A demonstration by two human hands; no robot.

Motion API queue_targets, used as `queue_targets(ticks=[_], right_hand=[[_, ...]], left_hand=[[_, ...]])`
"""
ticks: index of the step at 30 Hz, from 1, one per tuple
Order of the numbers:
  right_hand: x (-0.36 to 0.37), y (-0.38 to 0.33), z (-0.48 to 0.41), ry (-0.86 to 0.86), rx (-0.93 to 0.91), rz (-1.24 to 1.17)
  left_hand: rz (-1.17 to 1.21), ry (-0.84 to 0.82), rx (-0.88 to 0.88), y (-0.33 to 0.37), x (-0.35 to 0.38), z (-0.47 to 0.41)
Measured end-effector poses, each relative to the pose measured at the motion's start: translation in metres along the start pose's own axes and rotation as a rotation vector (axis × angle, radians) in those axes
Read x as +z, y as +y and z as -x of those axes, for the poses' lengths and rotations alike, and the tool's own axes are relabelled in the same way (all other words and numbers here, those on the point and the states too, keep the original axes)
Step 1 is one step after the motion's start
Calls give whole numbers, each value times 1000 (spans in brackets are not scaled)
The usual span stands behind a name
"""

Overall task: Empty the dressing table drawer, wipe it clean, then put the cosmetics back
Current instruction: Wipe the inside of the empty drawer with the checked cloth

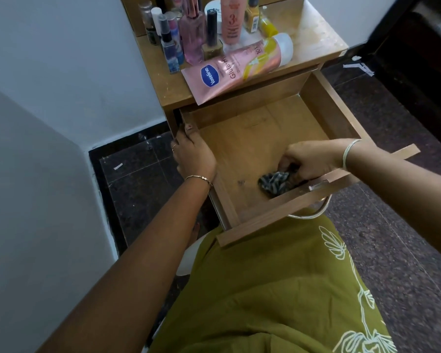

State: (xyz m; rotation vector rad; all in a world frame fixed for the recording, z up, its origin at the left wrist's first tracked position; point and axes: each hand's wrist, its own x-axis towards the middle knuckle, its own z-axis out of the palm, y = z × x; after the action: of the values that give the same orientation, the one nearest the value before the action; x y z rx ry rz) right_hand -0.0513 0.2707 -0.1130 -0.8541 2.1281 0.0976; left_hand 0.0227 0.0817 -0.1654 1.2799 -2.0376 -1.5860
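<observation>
Drawer wipe-down underway, cosmetics parked up top

Right grip [308, 160] is bunched tight around a striped cloth [274, 183] at the near end of the emptied drawer [326, 103]. Left grip [194, 154] is clamped over its left wall to steady it. The cosmetics [191, 29] crowd the surface [313, 34] above, and the Vaseline tube [237, 67] pokes past the front edge, so a hard scrub could shake it down into the drawer imo. Drawer's pulled way out too, so leaning on it might tip it off its runners.
</observation>
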Motion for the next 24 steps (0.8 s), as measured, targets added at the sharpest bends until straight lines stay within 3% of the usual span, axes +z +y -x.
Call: queue_targets(ticks=[12, 19, 24], right_hand=[[30, -53, -36, 126, -271, 49], [20, -53, -45, 171, -323, 114], [11, -49, -60, 343, -288, 84]], left_hand=[[65, 20, -3, -8, 6, -5], [48, 23, 8, -9, 7, -8], [37, 17, 11, -9, 6, -7]])
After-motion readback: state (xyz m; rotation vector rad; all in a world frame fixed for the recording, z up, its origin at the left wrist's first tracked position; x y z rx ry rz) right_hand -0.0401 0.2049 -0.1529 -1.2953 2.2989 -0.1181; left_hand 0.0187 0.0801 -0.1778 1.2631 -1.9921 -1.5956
